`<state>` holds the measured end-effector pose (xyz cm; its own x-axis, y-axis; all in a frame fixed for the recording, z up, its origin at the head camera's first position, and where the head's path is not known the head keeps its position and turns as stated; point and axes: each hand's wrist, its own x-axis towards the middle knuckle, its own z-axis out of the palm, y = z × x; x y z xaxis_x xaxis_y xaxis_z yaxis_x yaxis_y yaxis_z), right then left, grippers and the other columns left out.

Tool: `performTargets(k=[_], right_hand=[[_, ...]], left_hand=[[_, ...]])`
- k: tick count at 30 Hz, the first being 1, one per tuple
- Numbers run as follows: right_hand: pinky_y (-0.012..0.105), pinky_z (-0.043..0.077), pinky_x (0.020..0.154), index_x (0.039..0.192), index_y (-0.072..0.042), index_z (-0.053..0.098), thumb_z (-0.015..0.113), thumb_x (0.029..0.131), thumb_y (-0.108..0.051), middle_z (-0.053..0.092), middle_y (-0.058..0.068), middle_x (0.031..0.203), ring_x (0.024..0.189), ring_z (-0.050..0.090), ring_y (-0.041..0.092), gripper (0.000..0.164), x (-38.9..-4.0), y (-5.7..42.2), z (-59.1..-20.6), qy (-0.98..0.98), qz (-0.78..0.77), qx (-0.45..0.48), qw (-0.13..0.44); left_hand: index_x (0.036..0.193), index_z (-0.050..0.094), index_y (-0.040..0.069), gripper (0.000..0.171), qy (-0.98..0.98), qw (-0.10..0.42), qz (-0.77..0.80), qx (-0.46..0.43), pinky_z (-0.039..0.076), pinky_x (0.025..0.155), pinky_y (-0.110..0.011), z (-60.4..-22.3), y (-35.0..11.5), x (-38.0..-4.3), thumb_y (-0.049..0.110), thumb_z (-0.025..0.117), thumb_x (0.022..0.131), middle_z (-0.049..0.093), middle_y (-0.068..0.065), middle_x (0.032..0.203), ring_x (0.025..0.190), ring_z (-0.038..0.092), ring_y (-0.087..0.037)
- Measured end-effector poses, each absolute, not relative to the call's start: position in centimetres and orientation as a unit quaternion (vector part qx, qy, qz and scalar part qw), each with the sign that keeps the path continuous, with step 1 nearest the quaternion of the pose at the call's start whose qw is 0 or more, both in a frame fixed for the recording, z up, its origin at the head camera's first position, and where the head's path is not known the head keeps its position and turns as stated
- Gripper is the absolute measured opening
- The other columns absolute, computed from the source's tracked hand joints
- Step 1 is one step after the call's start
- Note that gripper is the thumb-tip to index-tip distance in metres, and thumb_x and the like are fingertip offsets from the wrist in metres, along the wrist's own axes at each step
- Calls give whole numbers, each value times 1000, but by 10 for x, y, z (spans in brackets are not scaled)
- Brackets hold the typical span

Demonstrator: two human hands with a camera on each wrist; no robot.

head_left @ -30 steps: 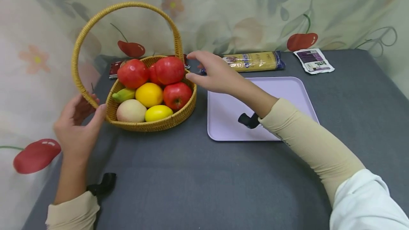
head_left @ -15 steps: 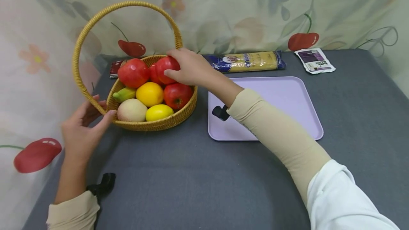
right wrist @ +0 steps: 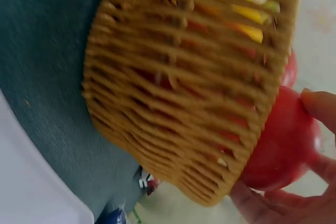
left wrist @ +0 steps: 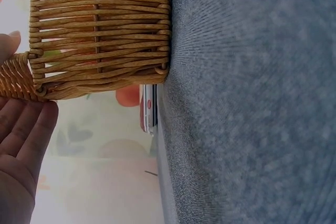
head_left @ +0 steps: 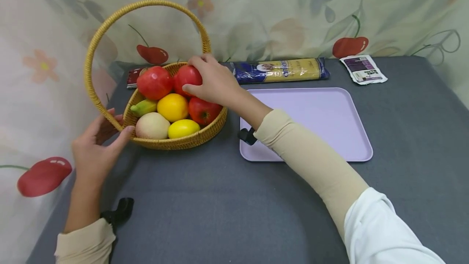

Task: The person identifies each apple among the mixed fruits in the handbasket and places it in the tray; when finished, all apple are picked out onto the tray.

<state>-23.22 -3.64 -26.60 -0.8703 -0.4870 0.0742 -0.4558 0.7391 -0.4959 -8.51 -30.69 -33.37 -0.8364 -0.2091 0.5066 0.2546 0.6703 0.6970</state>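
A wicker basket (head_left: 179, 145) with a tall arched handle stands at the left of the table, heaped with fruit. My left hand (head_left: 96, 148) grips the foot of the handle, thumb on one side and fingers on the other. At the basket's back right, my right hand (head_left: 216, 80) holds a round red apple (right wrist: 286, 140), its thumb and fingers spread around the fruit. Around it in the basket lie a pomegranate-like red fruit (head_left: 154, 83), another red apple (head_left: 203, 111), an orange-yellow fruit (head_left: 172, 107), a lemon (head_left: 184, 128), a pale peach (head_left: 152, 126) and a green-yellow fruit tip (head_left: 143, 107).
A lilac tray (head_left: 311, 123) lies right of the basket, partly under my right forearm. Behind it are a blue and yellow packet (head_left: 282, 71) and a white and purple pouch (head_left: 363, 69). A dark red packet (head_left: 133, 78) shows behind the basket. Patterned cloth hangs at the back.
My right hand has moved left from beside the basket onto the red apple and closed around it. My left hand has slid slightly right, lower on the handle's foot.
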Motion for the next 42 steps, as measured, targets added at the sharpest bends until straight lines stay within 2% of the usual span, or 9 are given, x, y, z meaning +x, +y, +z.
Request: performTargets(k=[4,9,14,18,23,30,42], right_hand=[[42,51,97,137,-27,50,72,89,-46,33,8,155,122,53,28,56,-224,-35,-271,915,-293,-278,15],[35,52,94,127,-24,56,75,86,-48,41,3,148,120,52,20,52,-219,-32,-274,893,-330,-306,-3],[32,49,95,129,-23,57,71,89,-49,49,-1,139,119,51,16,50,-213,-22,-277,880,-346,-324,-21],[31,50,94,130,-20,58,67,92,-42,52,0,138,120,50,16,45,-209,-15,-277,867,-361,-342,-29],[33,51,95,131,-18,58,71,89,-33,51,2,141,123,48,17,47,-206,-6,-276,860,-365,-356,-31],[36,52,95,126,-18,60,74,86,-31,50,2,142,127,46,17,44,-199,5,-277,855,-374,-358,-29],[32,51,96,121,-15,61,75,88,-28,50,4,141,127,47,17,39,-186,18,-283,847,-380,-368,-55]], left_hand=[[132,65,8,55,-867,288,-407,-11,51,84,-12,-335,-308,-87,6,84,80,71,-12,115,103,66,-3],[133,65,9,55,-869,286,-405,-1,51,84,-12,-336,-309,-87,7,84,81,71,-11,116,104,66,-3],[132,65,8,55,-868,287,-406,-7,51,83,-12,-335,-308,-86,6,84,81,71,-11,115,103,66,-2],[133,65,10,56,-867,287,-407,-8,51,84,-12,-335,-308,-87,7,84,81,71,-11,116,104,66,-3],[133,65,9,56,-866,289,-408,-11,51,84,-12,-336,-308,-87,6,84,81,71,-12,116,104,66,-4],[133,65,9,55,-868,291,-403,-8,51,84,-13,-336,-308,-87,7,84,81,71,-11,116,104,65,-2],[131,66,10,53,-864,296,-407,-11,51,84,-12,-336,-306,-87,8,84,81,71,-10,115,103,66,-3]])
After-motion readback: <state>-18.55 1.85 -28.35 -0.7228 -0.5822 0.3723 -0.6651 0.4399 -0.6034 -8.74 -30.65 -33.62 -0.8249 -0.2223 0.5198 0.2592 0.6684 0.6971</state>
